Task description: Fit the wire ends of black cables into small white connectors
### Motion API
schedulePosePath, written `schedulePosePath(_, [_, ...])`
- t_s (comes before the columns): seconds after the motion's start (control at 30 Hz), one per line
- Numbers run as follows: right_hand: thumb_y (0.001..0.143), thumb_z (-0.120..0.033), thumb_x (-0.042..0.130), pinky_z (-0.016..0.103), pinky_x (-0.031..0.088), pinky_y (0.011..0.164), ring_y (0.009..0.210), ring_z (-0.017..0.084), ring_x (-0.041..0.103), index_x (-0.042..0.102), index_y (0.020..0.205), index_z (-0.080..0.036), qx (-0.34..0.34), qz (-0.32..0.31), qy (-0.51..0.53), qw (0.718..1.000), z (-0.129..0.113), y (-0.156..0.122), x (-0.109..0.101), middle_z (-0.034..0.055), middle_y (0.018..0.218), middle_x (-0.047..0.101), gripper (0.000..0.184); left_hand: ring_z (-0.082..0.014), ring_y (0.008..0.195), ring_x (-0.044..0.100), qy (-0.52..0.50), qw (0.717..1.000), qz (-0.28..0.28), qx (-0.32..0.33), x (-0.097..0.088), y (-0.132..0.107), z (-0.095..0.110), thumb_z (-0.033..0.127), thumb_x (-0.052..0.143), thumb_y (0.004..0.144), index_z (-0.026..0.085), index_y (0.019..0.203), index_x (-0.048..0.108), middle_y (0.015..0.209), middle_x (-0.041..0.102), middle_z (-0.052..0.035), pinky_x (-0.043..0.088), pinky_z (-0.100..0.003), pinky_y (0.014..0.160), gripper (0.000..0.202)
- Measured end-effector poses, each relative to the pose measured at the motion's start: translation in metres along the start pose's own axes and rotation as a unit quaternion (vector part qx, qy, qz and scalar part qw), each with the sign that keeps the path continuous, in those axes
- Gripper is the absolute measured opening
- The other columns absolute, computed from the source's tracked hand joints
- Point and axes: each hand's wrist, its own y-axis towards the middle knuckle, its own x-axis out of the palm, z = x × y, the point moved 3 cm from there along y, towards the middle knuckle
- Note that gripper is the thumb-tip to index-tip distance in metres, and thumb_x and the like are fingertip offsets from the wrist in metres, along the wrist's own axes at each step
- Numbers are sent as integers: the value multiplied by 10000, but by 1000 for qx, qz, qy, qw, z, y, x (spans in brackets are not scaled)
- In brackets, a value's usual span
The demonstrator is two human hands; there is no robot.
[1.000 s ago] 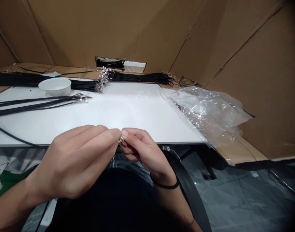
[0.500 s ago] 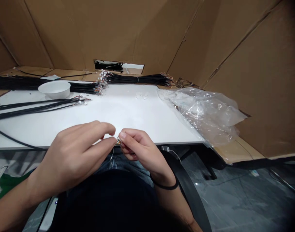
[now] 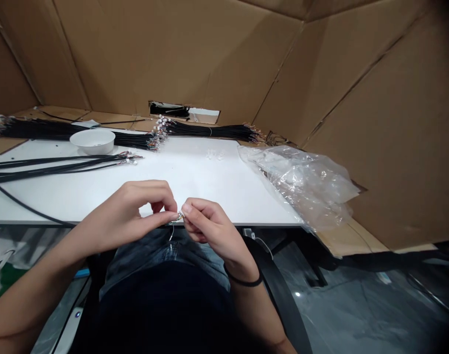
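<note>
My left hand [image 3: 136,214] and my right hand [image 3: 208,228] meet fingertip to fingertip just over the near edge of the white table [image 3: 195,179]. Between them they pinch the end of a thin cable, a small connector [image 3: 180,215] with coloured wire ends. The left thumb and forefinger press it from the left, the right fingers curl round it from the right. A short piece of the wire hangs down below the pinch toward my lap. A black band circles my right wrist.
Bundles of black cables [image 3: 66,164] lie across the table's left, more bundles [image 3: 210,131] at the back. A white bowl [image 3: 92,140] stands at the back left. A crumpled clear plastic bag [image 3: 305,179] covers the right edge. Small clear parts [image 3: 215,154] lie mid-table. Cardboard walls surround everything.
My left hand has drawn back and curled tighter, its fingers bent into a pinch. The view has tilted slightly; both hands stay joined on the connector at the table edge.
</note>
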Motion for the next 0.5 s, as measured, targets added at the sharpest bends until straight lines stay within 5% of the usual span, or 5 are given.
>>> schedulePosePath(0.27, [910,-459,611,197,171,420,458,40,227,449,673,-176,-20,0,12,1000,-7,-3,6,-84,573,309,403,-90,671,565,-113,991,-4,-69,0,1,0,239,638,871,159,746,666,720,634,10,460,-186,627,151])
schedulePosePath(0.5, [889,-477,633,199,167,417,463,40,239,493,708,-167,-18,11,6,1000,-9,-6,10,-76,588,345,384,-85,681,567,-101,993,22,-57,-2,-4,5,151,627,835,167,753,672,745,641,15,471,-194,642,95])
